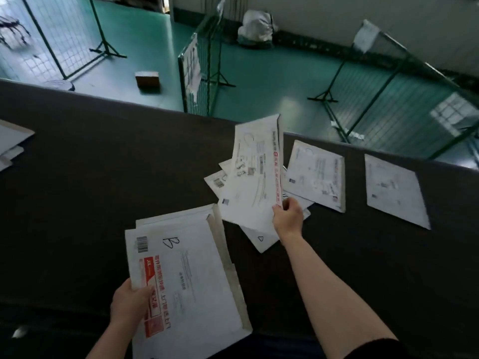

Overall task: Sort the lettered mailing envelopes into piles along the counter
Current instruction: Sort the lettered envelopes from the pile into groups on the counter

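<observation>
Stack of envelopes [186, 286], top one marked B, gripped by left hand [129, 304] at near left. Single envelope [255, 172] pinched by right hand [287, 216] at its near right corner, long axis running near-far, above loose pile [259, 237] at centre. Two separate piles [317, 174] [395, 190] lay right on dark surface [103, 177]; right hand nearer to them.

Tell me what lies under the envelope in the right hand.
A loose pile of envelopes on the counter; one shows a handwritten D. The held envelope covers the rest.
</observation>
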